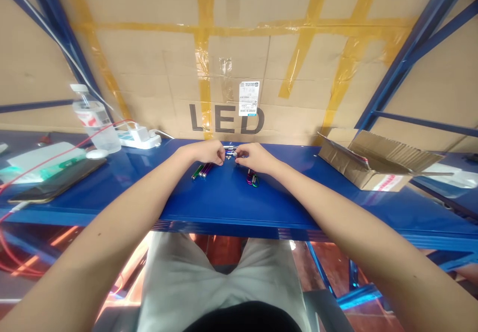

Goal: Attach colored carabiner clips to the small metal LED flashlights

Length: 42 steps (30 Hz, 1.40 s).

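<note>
Both hands are over the blue table, close together with a small gap between them. My left hand (209,151) is closed, thumb and fingertips pressed together; anything in them is too small to make out. Under it lie several slim metallic tubes (202,171), green and purple, partly hidden by the hand. My right hand (255,156) is also closed in a pinch, its contents hidden at the fingertips. Just below it lie small coloured carabiners (253,178), purple and green. Between and behind the hands are small shiny silver and blue metal pieces (230,149).
An opened cardboard box (386,182) stands at the right. At the left are a plastic bottle (97,123), a power strip (140,139), a dark phone-like device (56,181) and a red cable (48,162). Large taped cardboard (168,83) rises behind the blue table (231,200).
</note>
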Each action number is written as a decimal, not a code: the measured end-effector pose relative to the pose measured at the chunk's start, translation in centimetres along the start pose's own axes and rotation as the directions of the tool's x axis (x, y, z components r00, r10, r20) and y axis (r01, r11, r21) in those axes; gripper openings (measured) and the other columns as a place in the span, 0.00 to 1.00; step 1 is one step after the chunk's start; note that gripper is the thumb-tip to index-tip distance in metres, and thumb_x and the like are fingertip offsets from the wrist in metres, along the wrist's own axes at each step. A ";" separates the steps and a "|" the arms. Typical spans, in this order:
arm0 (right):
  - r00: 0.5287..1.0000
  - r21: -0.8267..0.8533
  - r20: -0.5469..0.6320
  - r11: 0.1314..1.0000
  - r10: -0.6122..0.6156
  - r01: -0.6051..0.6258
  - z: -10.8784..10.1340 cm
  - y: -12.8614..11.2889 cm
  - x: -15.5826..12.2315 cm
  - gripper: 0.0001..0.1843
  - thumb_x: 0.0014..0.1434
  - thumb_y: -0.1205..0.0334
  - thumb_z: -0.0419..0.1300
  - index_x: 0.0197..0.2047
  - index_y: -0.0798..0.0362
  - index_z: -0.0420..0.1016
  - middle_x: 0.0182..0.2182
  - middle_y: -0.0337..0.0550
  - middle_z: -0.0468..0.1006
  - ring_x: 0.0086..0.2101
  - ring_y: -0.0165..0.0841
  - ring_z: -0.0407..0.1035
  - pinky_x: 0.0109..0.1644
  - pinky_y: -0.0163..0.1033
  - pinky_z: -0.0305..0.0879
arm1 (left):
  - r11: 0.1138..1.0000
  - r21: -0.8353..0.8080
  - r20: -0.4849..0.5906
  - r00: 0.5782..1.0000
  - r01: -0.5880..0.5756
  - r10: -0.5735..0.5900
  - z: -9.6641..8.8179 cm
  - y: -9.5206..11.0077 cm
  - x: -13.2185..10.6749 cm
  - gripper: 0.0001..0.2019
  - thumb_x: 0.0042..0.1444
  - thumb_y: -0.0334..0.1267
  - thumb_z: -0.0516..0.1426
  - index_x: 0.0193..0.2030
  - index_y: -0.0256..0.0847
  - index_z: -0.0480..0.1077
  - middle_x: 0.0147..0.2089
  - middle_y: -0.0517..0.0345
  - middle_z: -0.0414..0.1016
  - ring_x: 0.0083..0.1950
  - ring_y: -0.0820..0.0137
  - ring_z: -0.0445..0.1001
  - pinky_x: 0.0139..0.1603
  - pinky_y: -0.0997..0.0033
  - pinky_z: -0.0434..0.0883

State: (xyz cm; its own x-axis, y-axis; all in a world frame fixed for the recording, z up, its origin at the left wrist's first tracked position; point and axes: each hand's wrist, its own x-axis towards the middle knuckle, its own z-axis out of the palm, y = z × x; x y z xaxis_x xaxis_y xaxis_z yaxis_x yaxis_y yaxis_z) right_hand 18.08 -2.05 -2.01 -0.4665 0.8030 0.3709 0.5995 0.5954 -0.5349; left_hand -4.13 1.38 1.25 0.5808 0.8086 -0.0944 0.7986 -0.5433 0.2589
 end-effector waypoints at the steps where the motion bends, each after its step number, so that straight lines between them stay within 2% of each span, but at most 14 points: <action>1: 1.000 0.005 0.002 1.000 0.005 -0.005 0.0 0.0 0.0 0.02 0.58 0.68 0.63 0.36 0.54 0.78 0.35 0.42 0.82 0.36 0.35 0.75 0.43 0.40 0.68 | 1.000 0.005 -0.003 1.000 0.010 -0.010 0.1 0.1 0.0 0.12 0.50 0.41 0.63 0.40 0.41 0.80 0.38 0.57 0.83 0.36 0.67 0.76 0.35 0.71 0.68; 3: 1.000 0.024 0.009 1.000 0.015 -0.015 0.0 -0.1 -0.1 0.02 0.58 0.67 0.63 0.36 0.54 0.78 0.35 0.42 0.82 0.36 0.35 0.75 0.43 0.39 0.68 | 1.000 -0.017 -0.035 0.999 0.010 -0.010 0.2 0.2 -0.1 0.11 0.49 0.40 0.63 0.39 0.40 0.80 0.36 0.57 0.82 0.34 0.67 0.76 0.35 0.71 0.67; 5: 1.000 0.041 0.013 0.999 0.021 -0.022 0.0 0.0 -0.1 0.02 0.58 0.67 0.63 0.36 0.54 0.78 0.36 0.42 0.83 0.36 0.35 0.75 0.42 0.39 0.68 | 0.997 -0.065 -0.115 0.993 -0.043 0.035 0.2 0.4 -0.3 0.11 0.49 0.40 0.62 0.39 0.40 0.79 0.36 0.56 0.82 0.35 0.67 0.76 0.35 0.70 0.68; 9: 1.000 0.042 -0.011 0.999 0.027 -0.026 -0.1 0.1 -0.1 0.03 0.58 0.69 0.63 0.35 0.54 0.79 0.35 0.43 0.83 0.36 0.35 0.76 0.43 0.39 0.67 | 0.974 -0.093 -0.318 0.933 -0.208 0.169 0.1 1.5 -0.5 0.12 0.52 0.39 0.61 0.42 0.38 0.80 0.39 0.55 0.83 0.38 0.67 0.77 0.38 0.70 0.68; 13: 0.999 0.051 -0.030 0.998 0.038 -0.037 -0.1 0.2 -0.1 0.03 0.57 0.70 0.63 0.34 0.54 0.78 0.34 0.43 0.84 0.36 0.35 0.76 0.43 0.39 0.67 | 0.965 -0.045 -0.395 0.892 -0.259 0.221 0.1 2.7 -0.9 0.11 0.54 0.36 0.60 0.43 0.39 0.81 0.38 0.56 0.83 0.35 0.69 0.75 0.36 0.70 0.67; 17: 0.998 0.061 -0.022 0.996 0.064 -0.062 -0.1 0.3 0.0 0.03 0.58 0.70 0.63 0.33 0.54 0.77 0.34 0.43 0.84 0.35 0.35 0.76 0.42 0.39 0.67 | 0.963 -0.051 -0.380 0.897 -0.265 0.227 0.1 3.2 -1.3 0.11 0.55 0.34 0.60 0.43 0.39 0.81 0.35 0.58 0.82 0.31 0.72 0.73 0.34 0.71 0.66; 20: 0.997 0.064 -0.014 0.996 0.070 -0.069 0.0 0.4 0.1 0.03 0.58 0.70 0.63 0.33 0.54 0.77 0.33 0.42 0.83 0.34 0.35 0.76 0.40 0.38 0.67 | 0.957 -0.078 -0.351 0.906 -0.280 0.236 0.0 3.4 -1.4 0.11 0.55 0.32 0.60 0.43 0.40 0.81 0.34 0.59 0.82 0.30 0.72 0.73 0.33 0.71 0.67; 27: 0.998 0.080 -0.009 0.995 0.063 -0.062 0.1 0.6 0.1 0.03 0.57 0.70 0.63 0.33 0.54 0.78 0.32 0.41 0.83 0.34 0.34 0.75 0.40 0.38 0.67 | 0.943 -0.073 -0.340 0.897 -0.324 0.282 0.2 3.4 -1.1 0.11 0.56 0.30 0.59 0.43 0.40 0.82 0.36 0.59 0.82 0.30 0.73 0.73 0.34 0.71 0.68; 38: 0.998 0.123 -0.001 0.990 0.063 -0.062 0.1 0.9 0.2 0.03 0.56 0.69 0.63 0.35 0.54 0.79 0.35 0.43 0.84 0.36 0.36 0.76 0.42 0.39 0.68 | 0.943 -0.162 -0.319 0.919 -0.292 0.229 0.3 3.8 -1.3 0.12 0.57 0.33 0.60 0.45 0.39 0.83 0.40 0.56 0.83 0.27 0.74 0.72 0.32 0.70 0.70; 42: 0.998 0.133 0.000 0.989 0.061 -0.061 0.1 0.9 0.2 0.03 0.56 0.69 0.63 0.35 0.54 0.79 0.34 0.42 0.84 0.37 0.36 0.77 0.43 0.39 0.69 | 0.945 -0.195 -0.304 0.932 -0.264 0.198 0.1 3.4 -1.3 0.13 0.57 0.34 0.60 0.46 0.39 0.82 0.38 0.56 0.83 0.27 0.74 0.72 0.32 0.70 0.69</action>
State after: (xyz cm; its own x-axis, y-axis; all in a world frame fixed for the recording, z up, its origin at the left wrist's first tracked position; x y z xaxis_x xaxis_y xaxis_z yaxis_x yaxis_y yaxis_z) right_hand 18.44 -1.41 -2.48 -0.4290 0.8379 0.3374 0.5348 0.5366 -0.6527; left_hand -2.14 -1.51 2.10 0.6509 0.7149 0.2555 0.5705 -0.6827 0.4566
